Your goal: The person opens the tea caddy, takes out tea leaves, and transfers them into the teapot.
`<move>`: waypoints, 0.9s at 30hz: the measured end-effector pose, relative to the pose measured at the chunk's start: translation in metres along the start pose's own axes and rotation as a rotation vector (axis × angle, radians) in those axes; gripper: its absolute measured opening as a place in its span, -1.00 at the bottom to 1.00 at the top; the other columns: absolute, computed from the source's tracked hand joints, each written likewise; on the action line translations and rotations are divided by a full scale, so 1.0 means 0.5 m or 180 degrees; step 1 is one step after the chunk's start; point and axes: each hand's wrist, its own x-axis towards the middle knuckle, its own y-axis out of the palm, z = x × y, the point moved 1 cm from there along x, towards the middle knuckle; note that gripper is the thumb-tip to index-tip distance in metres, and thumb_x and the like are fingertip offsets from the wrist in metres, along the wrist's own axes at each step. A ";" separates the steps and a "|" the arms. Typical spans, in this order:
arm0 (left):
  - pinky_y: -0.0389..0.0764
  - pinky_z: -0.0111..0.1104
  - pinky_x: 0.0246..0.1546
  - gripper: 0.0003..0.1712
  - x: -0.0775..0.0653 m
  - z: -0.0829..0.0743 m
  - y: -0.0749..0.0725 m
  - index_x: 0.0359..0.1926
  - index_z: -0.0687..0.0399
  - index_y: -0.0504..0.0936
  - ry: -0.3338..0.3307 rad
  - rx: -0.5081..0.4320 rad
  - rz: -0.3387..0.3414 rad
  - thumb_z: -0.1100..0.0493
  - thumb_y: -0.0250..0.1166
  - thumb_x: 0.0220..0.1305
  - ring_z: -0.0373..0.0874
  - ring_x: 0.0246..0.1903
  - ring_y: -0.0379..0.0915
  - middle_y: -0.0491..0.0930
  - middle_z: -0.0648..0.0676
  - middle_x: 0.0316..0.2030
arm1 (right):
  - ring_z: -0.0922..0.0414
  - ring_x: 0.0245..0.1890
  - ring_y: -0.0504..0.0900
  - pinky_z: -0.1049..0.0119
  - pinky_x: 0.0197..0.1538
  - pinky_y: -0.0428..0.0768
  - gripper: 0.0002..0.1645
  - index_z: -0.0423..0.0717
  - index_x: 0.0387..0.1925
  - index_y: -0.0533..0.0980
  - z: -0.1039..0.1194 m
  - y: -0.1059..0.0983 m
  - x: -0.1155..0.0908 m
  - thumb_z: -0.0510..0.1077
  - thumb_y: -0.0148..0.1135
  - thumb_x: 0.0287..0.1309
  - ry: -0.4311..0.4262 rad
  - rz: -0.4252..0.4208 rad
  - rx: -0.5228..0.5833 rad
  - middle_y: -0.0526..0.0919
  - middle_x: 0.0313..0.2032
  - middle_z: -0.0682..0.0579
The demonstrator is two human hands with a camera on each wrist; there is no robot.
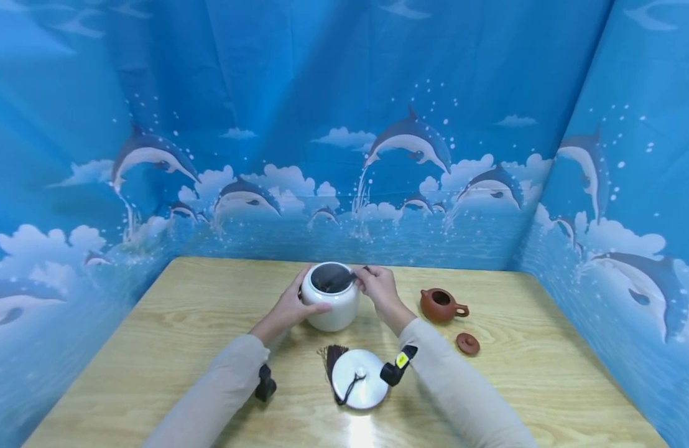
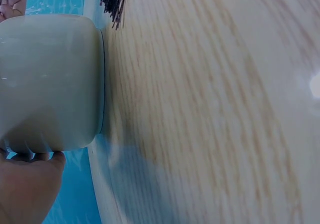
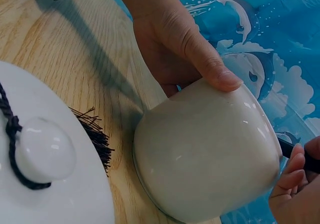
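A white ceramic jar (image 1: 334,316) stands without its lid at the far middle of the table, its mouth facing up. My left hand (image 1: 291,309) grips it from the left, thumb (image 3: 220,76) across the near side. On the other side my right hand (image 1: 382,291) pinches a slim black scoop-like tool (image 3: 287,148) at the rim. The tool's lower end reaches into the jar's dark mouth; its tip is hidden. Nearer to me lies the white lid (image 1: 372,389), with a knob, a black cord and a dark tassel (image 1: 334,361).
To the right of the jar sits a reddish-brown clay teapot (image 1: 438,308), uncovered, its handle pointing right. Its small round lid (image 1: 467,343) rests in front of it. A blue curtain (image 1: 322,124) printed with dolphins surrounds the wooden table (image 1: 210,311) at the back and sides.
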 end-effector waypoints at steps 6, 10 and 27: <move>-0.01 0.12 0.38 0.36 -0.003 -0.003 -0.001 0.52 -0.17 -0.12 0.0003 0.0008 -0.0016 -0.13 0.58 -0.18 0.13 0.43 -0.05 0.00 0.12 0.47 | 0.28 -0.59 0.42 0.50 -0.48 0.42 -0.75 -0.36 -0.36 0.59 0.004 -0.001 0.001 -0.19 0.18 0.25 0.0108 -0.0006 -0.0003 0.48 -0.65 0.12; -0.02 0.12 0.38 0.36 -0.004 -0.004 -0.002 0.52 -0.17 -0.12 0.0001 -0.0008 0.0004 -0.12 0.58 -0.17 0.12 0.43 -0.07 -0.01 0.11 0.48 | 0.28 -0.57 0.42 0.48 -0.46 0.41 -0.72 -0.35 -0.33 0.58 0.014 -0.007 -0.001 -0.16 0.15 0.29 0.0133 -0.0109 0.0001 0.49 -0.63 0.12; -0.01 0.10 0.39 0.34 -0.001 0.002 -0.004 0.52 -0.18 -0.12 0.0044 -0.0083 0.0078 -0.13 0.57 -0.14 0.10 0.43 -0.07 -0.01 0.10 0.48 | 0.18 -0.48 0.52 0.37 -0.41 0.50 -0.71 -0.28 -0.36 0.64 0.014 -0.003 -0.018 -0.09 0.21 0.25 -0.0694 0.0165 -0.1315 0.61 -0.56 0.04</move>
